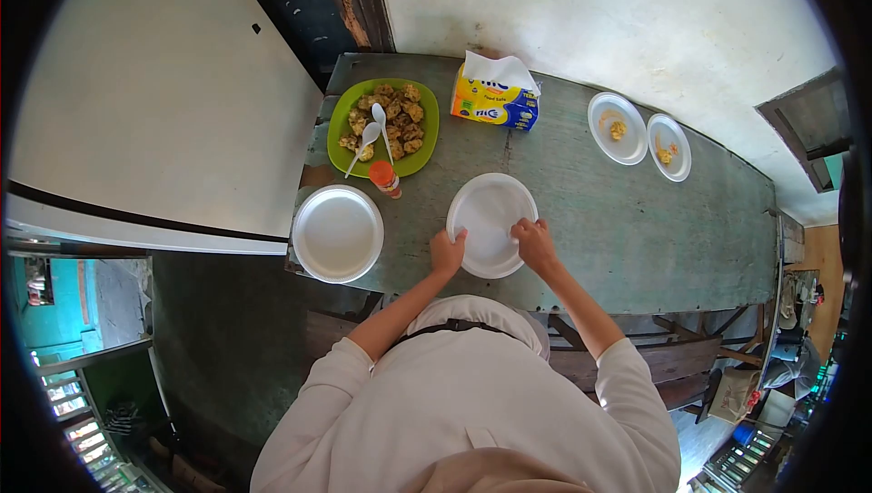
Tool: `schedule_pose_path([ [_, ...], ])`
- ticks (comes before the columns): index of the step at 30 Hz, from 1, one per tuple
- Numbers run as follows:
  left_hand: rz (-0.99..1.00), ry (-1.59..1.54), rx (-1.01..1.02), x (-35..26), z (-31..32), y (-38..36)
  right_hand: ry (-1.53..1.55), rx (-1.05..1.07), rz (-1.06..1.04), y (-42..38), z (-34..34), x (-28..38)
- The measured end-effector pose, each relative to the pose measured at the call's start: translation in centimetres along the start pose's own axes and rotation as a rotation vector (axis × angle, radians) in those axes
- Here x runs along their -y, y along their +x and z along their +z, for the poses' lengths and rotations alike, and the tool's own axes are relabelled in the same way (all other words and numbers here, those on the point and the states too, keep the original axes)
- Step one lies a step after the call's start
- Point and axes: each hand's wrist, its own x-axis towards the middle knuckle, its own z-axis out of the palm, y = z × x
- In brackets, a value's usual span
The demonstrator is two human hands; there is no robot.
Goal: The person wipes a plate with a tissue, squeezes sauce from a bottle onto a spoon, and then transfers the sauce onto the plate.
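Observation:
A white bowl [490, 211] lies on the table in front of me. My left hand [448, 252] grips its left rim, fingers closed on the edge. At its right rim, my right hand [534, 242] is closed on the edge, with the fingertips inside. To the left is another white bowl or stack of bowls [338, 234]. Behind that, a green plate [338, 129] holds several fried pieces [411, 113] and two white spoons [370, 133]. A small bottle with an orange cap [384, 179] stands at the plate's front edge.
A yellow and blue tissue pack [495, 102] is near the table's back edge. Two white plates with food bits [618, 129] [669, 148] lie at the back right of the green table [636, 248]. A wooden bench [636, 361] is below the front edge.

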Motion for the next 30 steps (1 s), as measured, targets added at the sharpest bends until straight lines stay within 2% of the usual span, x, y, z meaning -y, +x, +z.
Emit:
schedule_pose_path([
  [6,0.005,0.008,0.019,0.3,0.5,-0.5,0.332,0.109,0.036,-3.4,0.3,5.6],
  [9,-0.066,-0.024,0.056,1.0,0.4,-0.8,0.801,0.109,0.217,-2.8,0.9,7.3],
  [12,-0.218,-0.174,0.037,2.0,0.1,-0.2,1.474,-0.036,0.569,-1.6,0.3,7.3],
  [15,-0.283,-0.124,0.215,1.9,-1.6,0.3,2.183,-0.123,0.694,-1.3,-2.4,7.5],
  [18,-0.123,-0.010,0.029,0.8,-2.8,-0.3,2.303,-0.104,0.711,-1.1,-4.0,8.2],
  [21,-0.116,0.116,0.065,0.3,-4.7,-0.1,2.458,-0.017,0.607,-0.8,-4.5,9.2],
  [24,0.121,0.193,-0.137,0.6,-5.8,-0.8,2.287,0.019,0.714,0.3,-5.2,11.4],
  [27,0.096,0.135,0.007,1.1,-8.2,-0.9,2.039,0.051,0.763,1.7,-3.1,13.1],
  [30,-0.246,-0.327,0.178,2.0,-10.3,-1.1,1.918,0.134,0.787,3.4,-1.6,14.9],
])
